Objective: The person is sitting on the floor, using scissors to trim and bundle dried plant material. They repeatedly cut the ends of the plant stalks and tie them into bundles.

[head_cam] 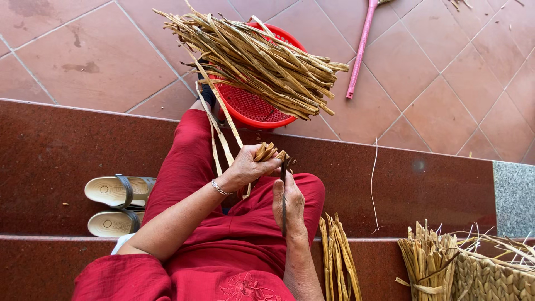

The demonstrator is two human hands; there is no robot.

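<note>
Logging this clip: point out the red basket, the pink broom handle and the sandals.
red basket (251,108), head view, mesh inner wall.
pink broom handle (359,50), head view, mid-shaft.
sandals (114,190), head view, upper sandal's footbed.

View: one camera on the person's head.
Direction: it looks steeply down over the lap (234,223) to the steps (56,150) and the tiled floor (446,83).
Distance: close to the hands.

No packages, labels, signs or screens anywhere here.
</note>
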